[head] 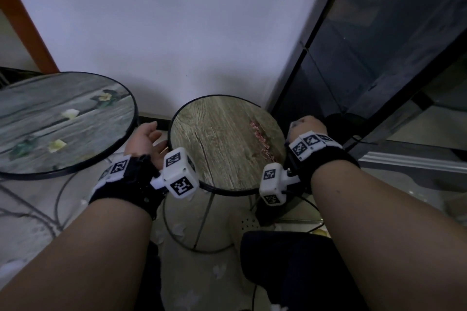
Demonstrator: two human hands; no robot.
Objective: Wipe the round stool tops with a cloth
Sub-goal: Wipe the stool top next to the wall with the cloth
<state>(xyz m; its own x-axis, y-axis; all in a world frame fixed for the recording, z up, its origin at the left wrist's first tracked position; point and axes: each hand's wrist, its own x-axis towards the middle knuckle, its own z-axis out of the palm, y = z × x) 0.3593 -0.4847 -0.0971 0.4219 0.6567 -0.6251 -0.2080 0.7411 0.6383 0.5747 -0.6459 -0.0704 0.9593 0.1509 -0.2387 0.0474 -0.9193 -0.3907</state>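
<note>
Stool tops: I see two round tops with black rims, both standing in the corner in front of the white wall [156, 20].
Large stool [63, 121]: at my left, with a grey plank-print top bearing pale flower motifs. Its right rim lies just beside the left hand.
Small stool [222, 144]: centre of my view, between the two hands. It has a brown wood-grain top with a reddish pattern along its right side. Thin black legs and a ring base show below it.
Cabinet [379, 45]: a dark, glass-fronted unit runs along my right, next to the small stool.
Floor [30, 222]: pale, with faint flower shapes and dark lines.
Left hand [149, 139]: palm turned toward the small stool, fingers relaxed and loosely extended in the gap between the two rims. I see nothing held in it. I cannot tell whether the fingertips touch the small stool's rim.
Right hand [307, 126]: at the right rim of the small stool, back of the hand toward me, fingers folded away out of sight. I cannot tell whether it grips the rim or anything else.
Wrist bands [126, 184]: a black strap on each wrist, each carrying white marker cubes with black square codes.
Cloth: I cannot make one out in either hand or on either top.
</note>
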